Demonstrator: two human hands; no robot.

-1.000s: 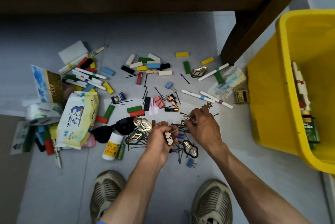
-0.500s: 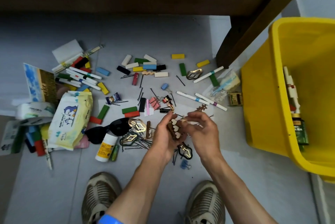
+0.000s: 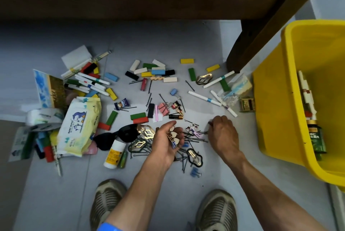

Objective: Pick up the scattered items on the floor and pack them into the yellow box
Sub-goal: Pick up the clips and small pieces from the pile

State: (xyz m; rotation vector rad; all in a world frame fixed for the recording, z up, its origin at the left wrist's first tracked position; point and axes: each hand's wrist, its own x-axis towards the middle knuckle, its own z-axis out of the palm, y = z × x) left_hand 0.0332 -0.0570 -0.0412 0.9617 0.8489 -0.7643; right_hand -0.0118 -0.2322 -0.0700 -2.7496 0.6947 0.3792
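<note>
My left hand (image 3: pixel 165 142) is palm-up above a pile of black hairpins (image 3: pixel 188 146) and holds several heart-shaped wooden hair clips (image 3: pixel 173 135) in its curled fingers. My right hand (image 3: pixel 223 133) is down on the floor to the right, its fingertips pinching a small dark item at the edge of the pile. A patterned clip (image 3: pixel 192 129) lies between the two hands. The yellow box (image 3: pixel 291 103) stands at the right with a green bottle (image 3: pixel 317 137) and a white stick toy inside.
Coloured blocks (image 3: pixel 158 71), marker pens (image 3: pixel 91 81), a wipes pack (image 3: pixel 80 126), tape rolls (image 3: pixel 43 118), sunglasses (image 3: pixel 115 135), a glue bottle (image 3: pixel 114 153) and gold clips (image 3: pixel 146 131) litter the floor. A dark table leg (image 3: pixel 248 47) stands beside the box. My shoes (image 3: pixel 107 201) are at the bottom.
The hands, together over the pile half a second ago, have parted. The left keeps the heart clips; the right has dropped to the floor at the right.
</note>
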